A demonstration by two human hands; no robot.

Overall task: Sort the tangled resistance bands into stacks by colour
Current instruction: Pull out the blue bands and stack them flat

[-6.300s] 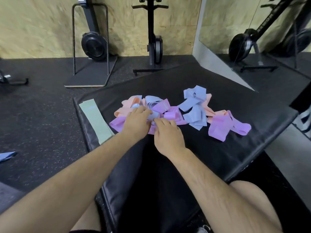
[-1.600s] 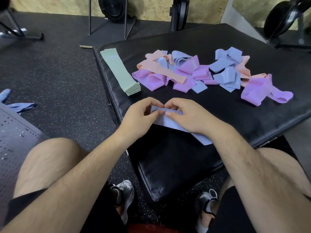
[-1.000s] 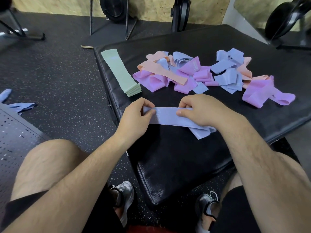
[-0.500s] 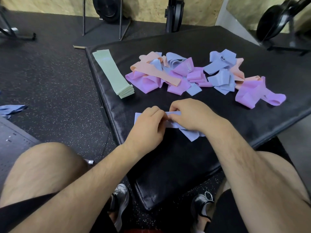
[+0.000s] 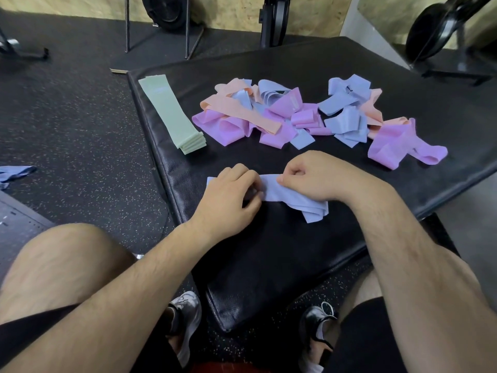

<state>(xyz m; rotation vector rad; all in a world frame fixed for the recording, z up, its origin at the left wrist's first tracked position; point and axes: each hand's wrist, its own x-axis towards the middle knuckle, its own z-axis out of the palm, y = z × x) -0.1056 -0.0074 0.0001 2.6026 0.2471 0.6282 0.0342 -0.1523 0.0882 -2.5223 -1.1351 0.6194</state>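
Observation:
A blue band [image 5: 271,188] lies flat on the black mat [image 5: 269,254] in front of me, its right end bunched. My left hand [image 5: 228,197] presses on its left part, and my right hand [image 5: 317,176] pinches its upper edge between thumb and fingers. Behind them sits the tangled pile [image 5: 269,114] of pink, orange and blue bands, with a second cluster of blue bands [image 5: 345,109] and a loose pink band [image 5: 400,149] to the right. A neat stack of green bands [image 5: 172,114] lies along the mat's left edge.
The mat's near and left edges drop to speckled rubber floor [image 5: 80,125]. A stray blue band [image 5: 13,173] lies on the floor at far left. Exercise machine stands [image 5: 161,25] and a mirror [image 5: 430,28] line the back. My knees and shoes are below.
A blue band was pulled out of the pile and brought to the near part of the mat. My hands keep smoothing it; the right hand slid right along it in the last half second.

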